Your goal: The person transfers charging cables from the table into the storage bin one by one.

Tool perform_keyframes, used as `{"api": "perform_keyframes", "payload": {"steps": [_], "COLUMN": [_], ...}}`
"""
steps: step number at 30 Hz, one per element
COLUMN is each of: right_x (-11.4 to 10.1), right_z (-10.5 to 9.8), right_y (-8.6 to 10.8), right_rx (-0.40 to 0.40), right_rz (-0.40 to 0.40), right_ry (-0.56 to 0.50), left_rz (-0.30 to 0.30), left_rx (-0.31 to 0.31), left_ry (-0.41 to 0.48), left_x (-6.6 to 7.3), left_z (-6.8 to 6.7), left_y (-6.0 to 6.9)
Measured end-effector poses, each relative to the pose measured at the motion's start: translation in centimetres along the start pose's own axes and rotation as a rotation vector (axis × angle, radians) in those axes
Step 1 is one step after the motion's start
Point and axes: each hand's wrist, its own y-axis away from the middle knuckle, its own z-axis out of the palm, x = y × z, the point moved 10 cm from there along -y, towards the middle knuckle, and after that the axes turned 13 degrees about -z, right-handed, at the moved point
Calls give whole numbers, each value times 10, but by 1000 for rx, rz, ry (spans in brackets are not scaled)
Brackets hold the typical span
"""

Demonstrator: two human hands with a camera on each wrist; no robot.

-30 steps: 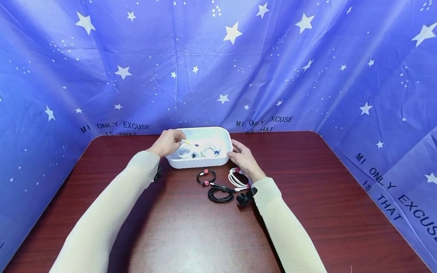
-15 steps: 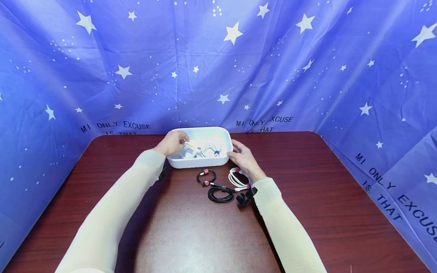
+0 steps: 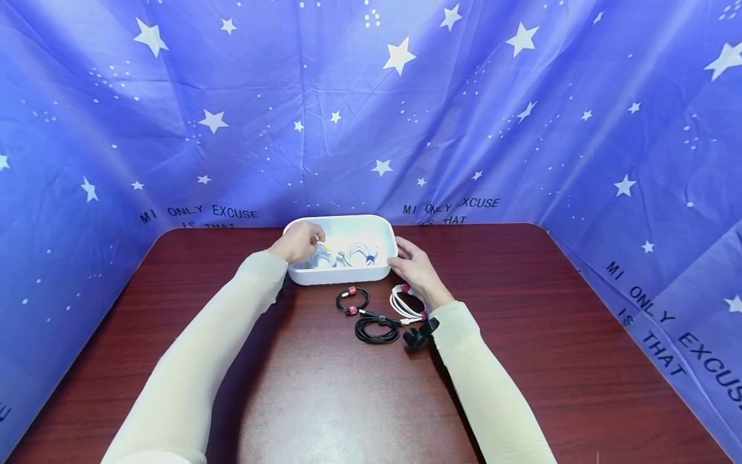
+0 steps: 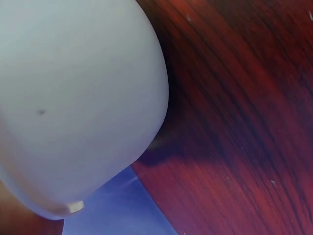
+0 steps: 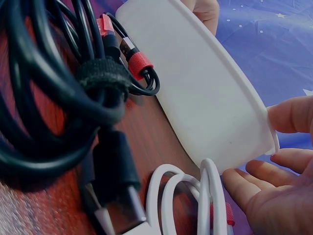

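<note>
A white bin (image 3: 339, 277) stands at the back of the table with two coiled white cables inside: one with a yellow tie (image 3: 323, 258) at the left, one with a blue tie (image 3: 359, 255) at the right. My left hand (image 3: 298, 242) reaches over the bin's left end and pinches the yellow-tied cable at its top. The left wrist view shows mostly the bin's outer wall (image 4: 88, 88). With thumb and fingers, my right hand (image 3: 418, 270) grips the bin's right end; in the right wrist view this hand (image 5: 279, 186) lies against the end wall.
In front of the bin lie a small black cable with red ties (image 3: 352, 310), a coiled black cable (image 3: 377, 329) and a white cable with red ties (image 3: 400, 305), the last beneath my right wrist. A blue star-patterned cloth (image 3: 348, 142) hangs behind the brown table (image 3: 324, 386).
My left hand has moved slightly right, and the yellow-tied cable has shifted right with it inside the bin, closer to the blue-tied one. My right hand keeps its place on the bin.
</note>
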Motion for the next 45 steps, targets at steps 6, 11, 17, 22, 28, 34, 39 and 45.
{"api": "perform_keyframes", "payload": {"steps": [6,11,17,22,28,34,39,45], "right_x": [2,2,0,1,1,1,-2,1], "right_z": [0,-1,0,-1,-1,-1,1,-2], "right_y": [1,-1,-1,0,0,0,1,-1], "right_rx": [-7,-8,-1,4,2,4,-2,-1], "right_rz": [9,-4,4,8,2,5,9,-2], "right_ry": [7,17,18,19,16,-6,-18,1], "left_rz": [-18,-10,-31,-34,-47,-43,-29,16], "left_rx": [-49,-42,-31,-33,-32,-31,-46,-47], "left_ry": [-40,-74,-128,-139,-130,-120,-105,-104], "left_x": [-1,1,1,1,1,1,1,3], "left_z": [6,8,9,10,9,10,10,6], "left_y": [-1,-2,-3,-3,-3,-4,-4,-4]}}
